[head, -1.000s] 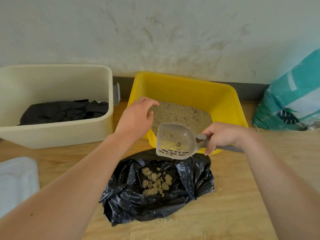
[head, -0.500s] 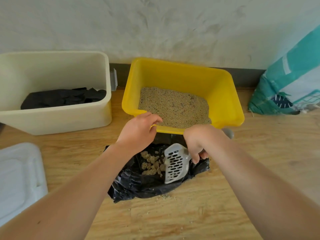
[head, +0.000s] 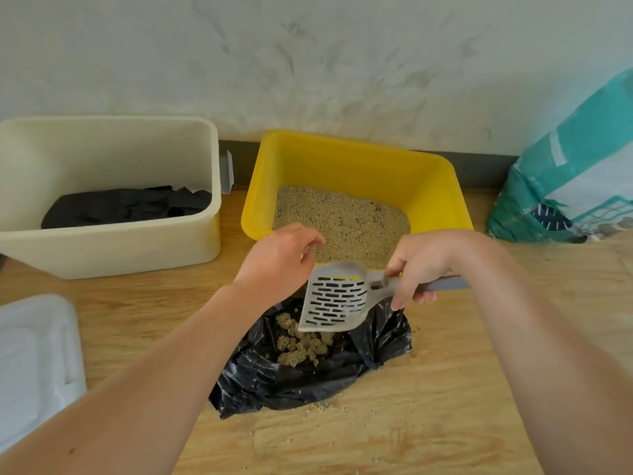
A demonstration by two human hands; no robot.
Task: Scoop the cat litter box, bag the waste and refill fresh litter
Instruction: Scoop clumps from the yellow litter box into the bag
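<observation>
Now the right hand [head: 421, 265] is holding the scoop [head: 337, 298] over the bag [head: 274, 382].
It is gripping the handle; the left hand [head: 277, 262] is curling loosely at the litter box [head: 342, 162] rim, grip unclear. Keeping the scoop low over the clumps [head: 301, 347] should be limiting spills onto the table [head: 445, 406].

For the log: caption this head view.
Right hand holds slotted scoop above clumps in black bag beside yellow litter box.

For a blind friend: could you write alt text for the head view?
A right hand holds a grey slotted scoop over a black bag of litter clumps; the left hand curls over the rim of the yellow litter box.
</observation>
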